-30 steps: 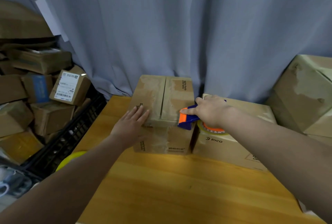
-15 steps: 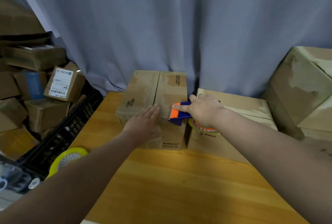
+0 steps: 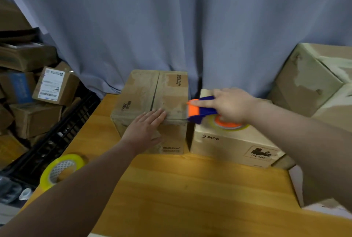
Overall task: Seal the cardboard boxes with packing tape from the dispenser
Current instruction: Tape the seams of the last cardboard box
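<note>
A grey curtain (image 3: 171, 27) hangs right behind the wooden table (image 3: 181, 189), so there is no room past the boxes' far edges; the open room lies on the near tabletop. The brown cardboard box (image 3: 141, 92) to be sealed stands at the table's back, its centre seam running away from the person, with the PICO box (image 3: 228, 141) just beside its right face. That narrow gap leaves little clearance for running tape down the right side. The right hand (image 3: 232, 103) has its fingers wrapped round the blue-and-orange tape dispenser (image 3: 202, 110), its orange nose at the box's right top edge near the front corner, probably to start a strip there. The left hand (image 3: 144, 130) lies flat with straight fingers on the near top edge, apparently bracing the box against the pull. A spare yellow tape roll (image 3: 62, 168) sits at the table's left edge
</note>
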The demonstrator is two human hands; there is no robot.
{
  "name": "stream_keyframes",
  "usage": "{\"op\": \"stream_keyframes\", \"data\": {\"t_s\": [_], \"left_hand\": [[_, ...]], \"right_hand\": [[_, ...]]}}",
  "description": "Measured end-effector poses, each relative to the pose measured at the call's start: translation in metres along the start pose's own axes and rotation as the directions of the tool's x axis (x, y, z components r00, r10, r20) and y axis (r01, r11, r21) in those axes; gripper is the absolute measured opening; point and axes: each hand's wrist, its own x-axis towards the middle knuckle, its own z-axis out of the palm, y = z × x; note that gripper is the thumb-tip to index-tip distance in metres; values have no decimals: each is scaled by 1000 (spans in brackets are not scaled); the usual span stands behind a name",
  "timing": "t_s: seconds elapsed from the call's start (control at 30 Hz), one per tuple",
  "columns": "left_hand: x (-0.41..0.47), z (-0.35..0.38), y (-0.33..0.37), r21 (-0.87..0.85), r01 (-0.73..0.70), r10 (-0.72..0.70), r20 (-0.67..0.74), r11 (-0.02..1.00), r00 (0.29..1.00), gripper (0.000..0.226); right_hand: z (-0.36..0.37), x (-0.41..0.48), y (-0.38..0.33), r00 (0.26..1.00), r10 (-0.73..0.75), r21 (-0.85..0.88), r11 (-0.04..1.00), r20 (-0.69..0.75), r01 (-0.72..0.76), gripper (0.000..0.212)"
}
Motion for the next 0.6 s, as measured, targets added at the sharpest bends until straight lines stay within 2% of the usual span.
{"op": "stream_keyframes", "data": {"t_s": [0.13,0.5,0.6], "left_hand": [[5,-4,10,3,47,-47,20,999,999,87],[6,-8,17,-9,101,-100,80,995,992,84],[10,-15,25,12,139,-139,131,990,981,83]], "right_hand": [[10,-40,33,995,61,-135,990,83,-50,72],[25,-44,29,997,68,-151,987,33,-63,77],[33,-39,24,994,109,-138,985,18,-105,76]]}}
